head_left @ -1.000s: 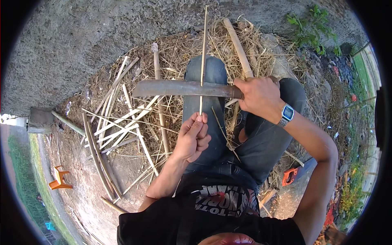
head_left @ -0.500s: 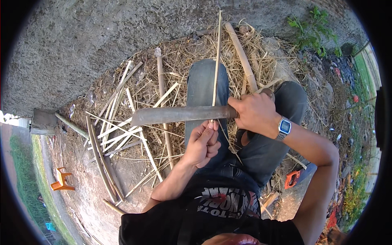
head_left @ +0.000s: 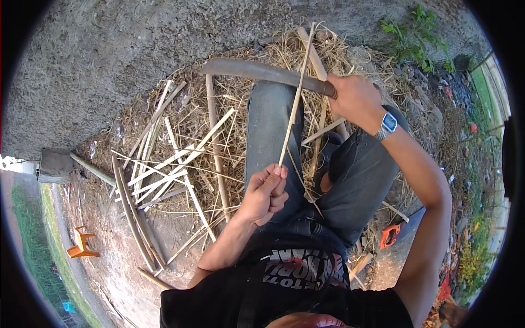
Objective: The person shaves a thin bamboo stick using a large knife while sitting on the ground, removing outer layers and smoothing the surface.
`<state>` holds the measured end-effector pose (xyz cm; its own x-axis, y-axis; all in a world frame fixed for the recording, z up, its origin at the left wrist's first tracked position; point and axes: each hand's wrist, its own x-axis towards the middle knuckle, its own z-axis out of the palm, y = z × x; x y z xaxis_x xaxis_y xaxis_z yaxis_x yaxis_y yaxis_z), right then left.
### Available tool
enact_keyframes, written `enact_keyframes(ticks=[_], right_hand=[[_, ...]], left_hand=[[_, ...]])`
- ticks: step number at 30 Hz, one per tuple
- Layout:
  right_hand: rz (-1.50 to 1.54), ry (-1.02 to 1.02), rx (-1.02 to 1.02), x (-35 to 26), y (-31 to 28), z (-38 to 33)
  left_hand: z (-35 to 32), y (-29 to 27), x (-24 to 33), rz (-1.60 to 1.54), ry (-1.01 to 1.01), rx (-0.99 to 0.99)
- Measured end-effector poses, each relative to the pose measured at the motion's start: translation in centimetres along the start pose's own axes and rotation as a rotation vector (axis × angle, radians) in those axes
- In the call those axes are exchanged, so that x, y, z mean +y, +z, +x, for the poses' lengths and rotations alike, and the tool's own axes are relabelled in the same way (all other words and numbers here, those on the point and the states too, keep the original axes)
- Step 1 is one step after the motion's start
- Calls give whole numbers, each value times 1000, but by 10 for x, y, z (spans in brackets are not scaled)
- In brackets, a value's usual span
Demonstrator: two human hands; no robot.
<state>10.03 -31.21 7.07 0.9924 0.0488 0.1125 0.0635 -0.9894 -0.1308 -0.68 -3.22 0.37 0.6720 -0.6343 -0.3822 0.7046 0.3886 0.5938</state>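
Note:
My left hand (head_left: pixel 266 194) pinches the near end of a thin pale bamboo strip (head_left: pixel 293 117) between thumb and fingers. The strip points away from me, slanting a little right, above my left thigh. Around the handle of a long machete (head_left: pixel 257 71) my right hand (head_left: pixel 358 101) is closed; a watch is on that wrist. The dull grey blade reaches left, past my left knee, and crosses the strip in its far half. Whether the edge touches the strip I cannot tell. A curled shaving (head_left: pixel 299 175) hangs near my lap.
Split bamboo strips (head_left: pixel 164 180) lie heaped on the ground at left, beside a bamboo pole (head_left: pixel 213 126). Straw-like shavings (head_left: pixel 273 49) cover the ground up to a rough concrete wall (head_left: pixel 136 49). An orange-handled saw (head_left: pixel 390 236) lies at right; an orange chair (head_left: pixel 82 242) stands far left.
My right hand has moved the machete away from me along the strip, from close by my left hand to the far half. The strip now leans more to the right.

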Motion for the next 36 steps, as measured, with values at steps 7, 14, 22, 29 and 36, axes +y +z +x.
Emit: enact_keyframes(ticks=[7,14,22,29,36], right_hand=[[-65,-276,-40,-29,17,-26],[54,93,143,54,-6,51],[-19,-91,120,5,-3,33],[340,216,348,144,-7,126],[915,332,112,78,-21,79]], left_hand=[[-6,-8,2,-25,-20,-1],[-19,-16,2,22,-64,-38],[-32,-37,12,-223,-105,-37],[-47,-70,4,-770,-138,-399],[-31,-71,16,-800,-155,-437]])
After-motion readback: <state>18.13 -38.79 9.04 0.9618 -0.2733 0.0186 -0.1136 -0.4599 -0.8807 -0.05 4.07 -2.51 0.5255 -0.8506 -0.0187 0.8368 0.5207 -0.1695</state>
